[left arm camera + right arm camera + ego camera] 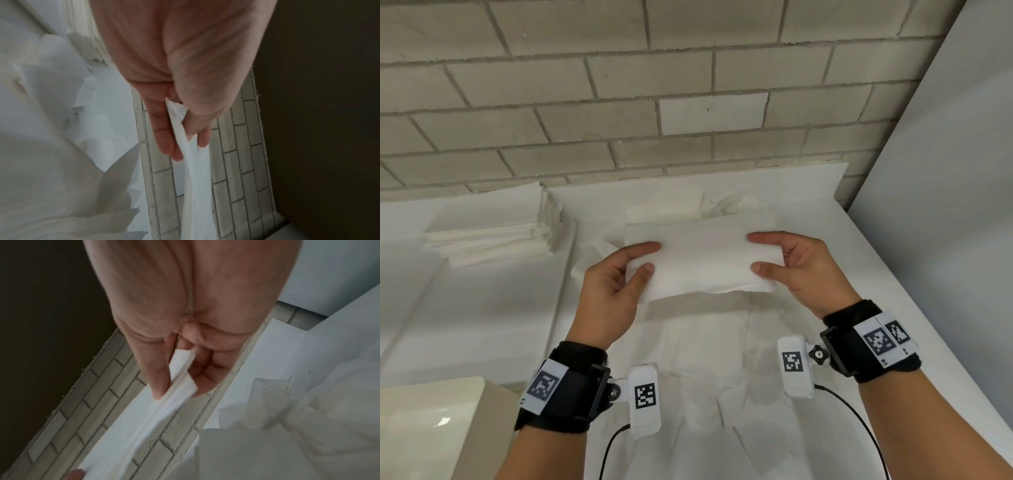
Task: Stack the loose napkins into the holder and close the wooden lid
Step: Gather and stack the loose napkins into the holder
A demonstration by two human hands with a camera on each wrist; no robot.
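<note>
A folded white napkin (703,258) is held up over the white counter, stretched between both hands. My left hand (635,262) pinches its left end between thumb and fingers, and my right hand (767,251) pinches its right end. The left wrist view shows the napkin (193,170) edge-on between my left fingers (164,133). In the right wrist view the napkin's end (180,378) sits between thumb and fingers. Loose napkins (709,370) lie crumpled on the counter under my hands. A neat stack of napkins (496,233) sits at the back left. No holder or wooden lid is in view.
A brick wall (619,102) rises behind the counter. A white panel (945,188) closes off the right side. A beige box-like object (431,428) sits at the near left. More loose napkins (688,205) lie by the wall.
</note>
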